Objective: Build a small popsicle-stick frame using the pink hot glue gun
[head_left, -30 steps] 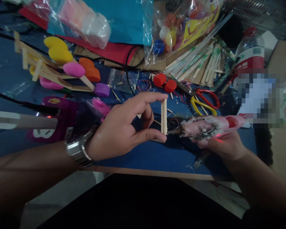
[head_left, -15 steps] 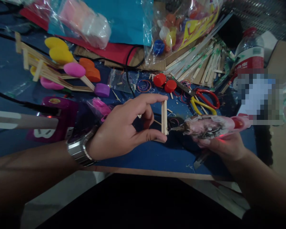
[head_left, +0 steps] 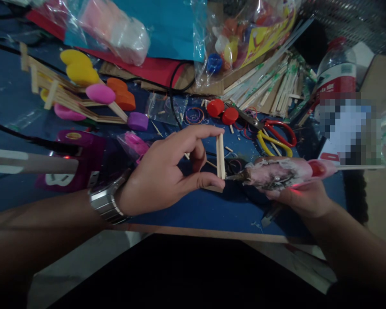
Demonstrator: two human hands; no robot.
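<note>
Short wooden sticks (head_left: 221, 156), side by side and nearly upright in view, are pinched at their two ends between the index finger and thumb of my left hand (head_left: 167, 171). A metal watch is on that wrist. My right hand (head_left: 304, 197) is wrapped round a worn pink glue gun (head_left: 279, 174) with a small red light glowing. The gun's metal tip points left at the lower end of the sticks, by my thumb, and seems to touch or nearly touch them. A pale glue stick (head_left: 360, 167) juts from its rear.
Scissors (head_left: 275, 137) and red caps (head_left: 229, 116) lie beyond the hands. A stick structure (head_left: 80, 105) and purple power socket (head_left: 72, 159) are at left. Wooden sticks (head_left: 283, 90), a bottle (head_left: 337, 73) and plastic bags (head_left: 218, 47) lie farther back. A cutter is below the gun.
The glue gun has shifted slightly left and its rear glue stick now shows. The sticks in my left hand have moved slightly left and tilted a little.
</note>
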